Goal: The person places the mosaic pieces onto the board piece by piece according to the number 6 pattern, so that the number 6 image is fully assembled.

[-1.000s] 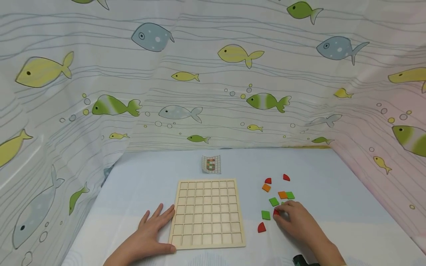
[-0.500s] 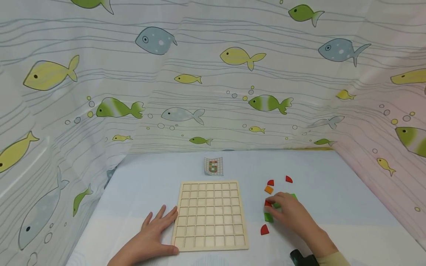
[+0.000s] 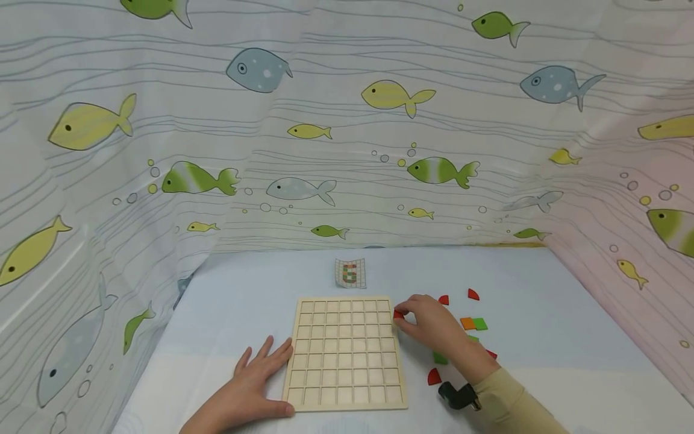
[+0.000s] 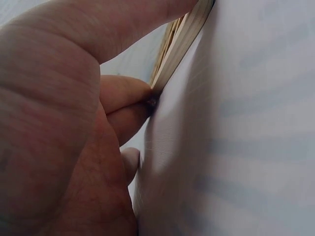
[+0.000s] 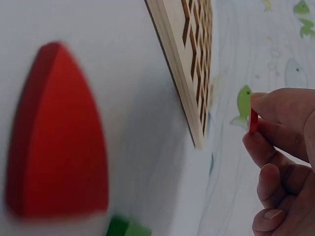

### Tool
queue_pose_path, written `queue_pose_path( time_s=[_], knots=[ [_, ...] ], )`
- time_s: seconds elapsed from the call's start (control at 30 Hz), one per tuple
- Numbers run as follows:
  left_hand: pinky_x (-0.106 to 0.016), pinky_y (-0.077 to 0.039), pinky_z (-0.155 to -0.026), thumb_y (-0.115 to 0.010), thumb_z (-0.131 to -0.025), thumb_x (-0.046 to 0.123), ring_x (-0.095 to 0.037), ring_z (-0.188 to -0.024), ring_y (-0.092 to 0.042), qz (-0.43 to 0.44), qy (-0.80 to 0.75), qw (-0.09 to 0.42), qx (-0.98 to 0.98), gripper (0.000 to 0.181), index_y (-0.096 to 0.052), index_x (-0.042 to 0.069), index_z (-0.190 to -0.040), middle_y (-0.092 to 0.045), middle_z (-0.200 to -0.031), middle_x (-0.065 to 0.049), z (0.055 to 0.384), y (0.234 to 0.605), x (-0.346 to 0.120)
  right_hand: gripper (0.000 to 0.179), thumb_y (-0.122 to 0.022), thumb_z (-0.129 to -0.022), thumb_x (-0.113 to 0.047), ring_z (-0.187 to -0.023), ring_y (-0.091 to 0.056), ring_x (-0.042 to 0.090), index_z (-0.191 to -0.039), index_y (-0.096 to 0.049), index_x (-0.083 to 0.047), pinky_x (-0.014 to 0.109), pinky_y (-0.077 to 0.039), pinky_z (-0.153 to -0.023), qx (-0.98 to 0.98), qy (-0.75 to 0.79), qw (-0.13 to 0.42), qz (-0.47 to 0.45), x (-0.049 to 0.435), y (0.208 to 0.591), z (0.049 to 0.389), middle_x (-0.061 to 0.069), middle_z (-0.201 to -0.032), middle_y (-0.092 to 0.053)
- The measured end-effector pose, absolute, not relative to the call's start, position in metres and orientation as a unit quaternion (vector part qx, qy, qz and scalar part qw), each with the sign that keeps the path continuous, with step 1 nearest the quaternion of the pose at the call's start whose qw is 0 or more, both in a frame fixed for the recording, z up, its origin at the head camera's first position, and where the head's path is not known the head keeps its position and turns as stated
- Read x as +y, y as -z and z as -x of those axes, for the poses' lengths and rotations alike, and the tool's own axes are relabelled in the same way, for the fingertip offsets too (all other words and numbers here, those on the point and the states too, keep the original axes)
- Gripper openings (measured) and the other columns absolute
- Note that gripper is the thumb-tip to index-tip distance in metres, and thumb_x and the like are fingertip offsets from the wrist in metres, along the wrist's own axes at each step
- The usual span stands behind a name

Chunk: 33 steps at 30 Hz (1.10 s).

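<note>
Head view | low, just right of centre, your right hand (image 3: 436, 323) pinches a red piece (image 3: 398, 314), likely by fingertips because it's small | lower left, your left hand (image 3: 249, 383) lies spread, touching the board (image 3: 345, 354), maybe to keep it still | pale cloth (image 3: 244, 307) below; fish curtain (image 3: 347, 154) up top.

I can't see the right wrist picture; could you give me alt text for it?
A person's right hand pinches a small red piece, seen edge-on. A blurred red wedge looms at left, a green piece near its base; a wooden grid board and fish-patterned backdrop show beyond.
</note>
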State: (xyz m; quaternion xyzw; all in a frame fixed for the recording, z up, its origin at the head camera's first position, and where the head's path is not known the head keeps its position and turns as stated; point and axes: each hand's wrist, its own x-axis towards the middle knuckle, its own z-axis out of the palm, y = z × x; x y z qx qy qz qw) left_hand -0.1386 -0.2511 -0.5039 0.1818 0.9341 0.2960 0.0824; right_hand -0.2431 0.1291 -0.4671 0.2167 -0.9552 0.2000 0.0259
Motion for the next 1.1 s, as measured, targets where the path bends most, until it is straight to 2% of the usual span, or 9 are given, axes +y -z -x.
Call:
queue_pose_path(
  time_s=[0.3,0.47,0.87,1.1],
  knots=[
    [-0.068,0.006,-0.109,-0.079,-0.064,0.066,-0.043,-0.148,-0.009,-0.173,-0.299,0.095,0.934,0.112,-0.043,0.003,-0.149,-0.032,-0.159,-0.005,0.138,0.503,-0.251,0.019,-0.073,-0.09,-0.029,-0.087,-0.058,0.012,-0.102,-0.075,-0.015,0.031,-0.053,-0.078,-0.943,-0.203,-0.003,-0.265,0.088,0.473,0.26,-0.008,-0.091,-0.065],
    [-0.068,0.006,-0.109,-0.08,-0.064,0.065,-0.043,-0.148,-0.008,-0.177,-0.303,0.091,0.932,0.111,-0.043,0.003,-0.149,-0.032,-0.159,-0.005,0.137,0.504,-0.251,0.015,-0.071,-0.091,-0.026,-0.084,-0.058,0.012,-0.098,-0.076,-0.014,0.03,-0.052,-0.075,-0.933,-0.198,0.002,-0.3,0.072,0.475,0.264,-0.006,-0.089,-0.066],
    [-0.071,0.004,-0.107,-0.078,-0.064,0.069,-0.045,-0.147,-0.01,-0.181,-0.299,0.086,0.933,0.113,-0.043,0.003,-0.148,-0.032,-0.158,-0.007,0.138,0.503,-0.25,0.008,-0.071,-0.092,-0.025,-0.079,-0.055,0.007,-0.092,-0.077,-0.019,0.025,-0.05,-0.07,-0.932,-0.17,-0.025,-0.318,0.057,0.479,0.271,-0.013,-0.082,-0.063],
    [-0.07,0.005,-0.107,-0.078,-0.064,0.067,-0.045,-0.147,-0.009,-0.18,-0.304,0.09,0.931,0.112,-0.042,0.003,-0.149,-0.032,-0.159,-0.007,0.137,0.504,-0.251,0.013,-0.072,-0.092,-0.023,-0.088,-0.062,0.008,-0.1,-0.079,-0.016,0.025,-0.053,-0.075,-0.928,-0.194,-0.044,-0.314,0.055,0.481,0.273,-0.01,-0.091,-0.07]
  ],
)
